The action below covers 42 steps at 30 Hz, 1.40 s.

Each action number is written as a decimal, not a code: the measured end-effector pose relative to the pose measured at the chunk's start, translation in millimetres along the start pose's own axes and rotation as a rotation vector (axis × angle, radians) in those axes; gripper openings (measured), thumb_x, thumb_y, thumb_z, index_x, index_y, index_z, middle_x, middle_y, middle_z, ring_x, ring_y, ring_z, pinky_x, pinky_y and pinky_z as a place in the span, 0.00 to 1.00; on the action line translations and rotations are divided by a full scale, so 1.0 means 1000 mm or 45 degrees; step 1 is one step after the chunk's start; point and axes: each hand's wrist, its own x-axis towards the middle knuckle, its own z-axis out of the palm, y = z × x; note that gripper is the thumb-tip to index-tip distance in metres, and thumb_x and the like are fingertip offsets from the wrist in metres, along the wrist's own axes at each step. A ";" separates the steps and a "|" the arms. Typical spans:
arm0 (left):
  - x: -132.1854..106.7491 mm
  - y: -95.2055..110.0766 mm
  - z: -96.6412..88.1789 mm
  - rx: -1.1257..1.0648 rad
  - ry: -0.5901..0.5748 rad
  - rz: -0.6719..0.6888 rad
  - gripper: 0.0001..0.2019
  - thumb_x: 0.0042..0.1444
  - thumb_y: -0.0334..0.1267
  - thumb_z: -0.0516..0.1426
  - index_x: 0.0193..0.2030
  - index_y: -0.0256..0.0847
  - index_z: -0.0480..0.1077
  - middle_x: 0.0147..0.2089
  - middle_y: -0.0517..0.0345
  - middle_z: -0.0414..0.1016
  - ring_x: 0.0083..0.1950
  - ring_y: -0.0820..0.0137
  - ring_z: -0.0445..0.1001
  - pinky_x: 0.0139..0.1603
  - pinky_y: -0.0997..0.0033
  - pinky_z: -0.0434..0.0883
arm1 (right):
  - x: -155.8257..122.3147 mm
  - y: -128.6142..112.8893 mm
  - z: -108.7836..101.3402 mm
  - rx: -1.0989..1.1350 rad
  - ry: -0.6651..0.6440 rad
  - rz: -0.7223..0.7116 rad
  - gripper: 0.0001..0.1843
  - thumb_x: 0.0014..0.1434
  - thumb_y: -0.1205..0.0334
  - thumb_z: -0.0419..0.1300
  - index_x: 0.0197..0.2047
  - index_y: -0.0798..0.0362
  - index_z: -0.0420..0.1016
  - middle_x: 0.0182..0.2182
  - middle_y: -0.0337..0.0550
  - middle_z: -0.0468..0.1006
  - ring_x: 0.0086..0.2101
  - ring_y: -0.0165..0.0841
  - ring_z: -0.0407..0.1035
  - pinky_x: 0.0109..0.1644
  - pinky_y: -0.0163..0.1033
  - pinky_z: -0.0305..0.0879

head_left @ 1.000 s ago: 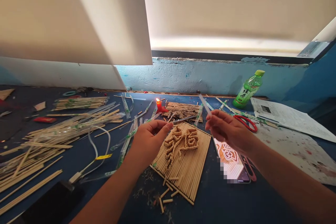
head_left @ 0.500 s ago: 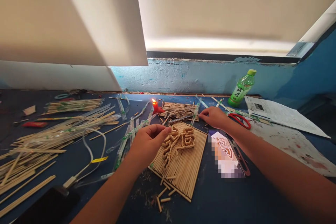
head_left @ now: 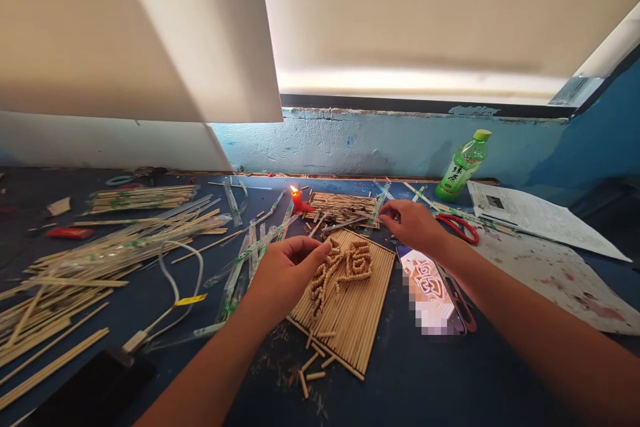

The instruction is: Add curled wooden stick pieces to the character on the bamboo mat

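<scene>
A panel of wooden sticks [head_left: 370, 307] laid side by side bears a raised character [head_left: 357, 260] built from short stick pieces. My left hand [head_left: 293, 267] is over the panel's left edge, thumb and forefinger pinched beside the character; what they hold is too small to make out. My right hand [head_left: 413, 221] is closed at the fingertips near the right end of a smaller stick bundle [head_left: 340, 203], and what it grips is not clear. A thin metal blade-like tool [head_left: 347, 223] lies just left of those fingertips. A lit red candle [head_left: 297, 200] stands behind my left hand.
A phone [head_left: 430, 287] showing a character lies right of the panel. Red-handled scissors [head_left: 460, 228], a green bottle [head_left: 463, 167] and papers [head_left: 540, 220] are farther right. Loose sticks [head_left: 60, 280], plastic wrappers [head_left: 235, 273] and a white cable [head_left: 170, 280] spread leftward; cut pieces [head_left: 315, 375] lie in front.
My right hand has shifted slightly, its fingertips still closed near the small bundle. The left hand stays almost where it was. The phone's picture has changed in angle and size.
</scene>
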 end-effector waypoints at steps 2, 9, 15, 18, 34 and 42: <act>0.000 -0.002 0.001 0.056 -0.009 0.027 0.17 0.54 0.52 0.62 0.33 0.39 0.77 0.28 0.57 0.75 0.28 0.71 0.67 0.28 0.73 0.62 | -0.012 -0.023 -0.012 0.207 0.063 -0.108 0.12 0.62 0.55 0.56 0.42 0.52 0.78 0.32 0.44 0.79 0.29 0.32 0.68 0.35 0.39 0.60; -0.007 0.001 0.006 0.227 -0.028 0.187 0.17 0.57 0.52 0.59 0.36 0.41 0.79 0.31 0.54 0.79 0.30 0.67 0.71 0.29 0.70 0.65 | -0.040 -0.083 -0.022 0.464 -0.145 -0.483 0.09 0.59 0.59 0.63 0.44 0.47 0.78 0.37 0.40 0.81 0.35 0.31 0.72 0.39 0.36 0.63; -0.012 0.004 0.007 0.284 -0.037 0.287 0.16 0.59 0.51 0.57 0.36 0.43 0.80 0.30 0.55 0.78 0.28 0.69 0.69 0.26 0.71 0.62 | -0.043 -0.092 -0.014 0.367 -0.145 -0.519 0.06 0.60 0.66 0.60 0.39 0.50 0.78 0.31 0.39 0.80 0.32 0.31 0.71 0.38 0.37 0.61; -0.014 0.004 0.005 0.266 -0.036 0.293 0.15 0.59 0.51 0.57 0.36 0.43 0.79 0.31 0.56 0.77 0.28 0.70 0.69 0.26 0.71 0.63 | -0.046 -0.086 -0.023 0.462 -0.189 -0.418 0.07 0.60 0.65 0.60 0.41 0.49 0.79 0.32 0.39 0.81 0.32 0.31 0.71 0.38 0.37 0.62; -0.004 -0.007 -0.006 0.323 0.153 0.261 0.15 0.58 0.52 0.59 0.33 0.43 0.78 0.25 0.60 0.72 0.24 0.72 0.62 0.22 0.73 0.57 | -0.045 -0.054 -0.036 0.883 -0.183 -0.188 0.11 0.58 0.55 0.64 0.41 0.52 0.78 0.33 0.42 0.78 0.31 0.29 0.69 0.35 0.37 0.66; -0.005 -0.005 -0.006 0.373 0.143 0.298 0.16 0.58 0.52 0.58 0.32 0.42 0.77 0.25 0.60 0.72 0.25 0.72 0.63 0.24 0.73 0.59 | -0.052 -0.069 -0.021 0.666 -0.338 -0.543 0.04 0.62 0.61 0.61 0.38 0.48 0.77 0.36 0.38 0.79 0.36 0.30 0.70 0.43 0.38 0.65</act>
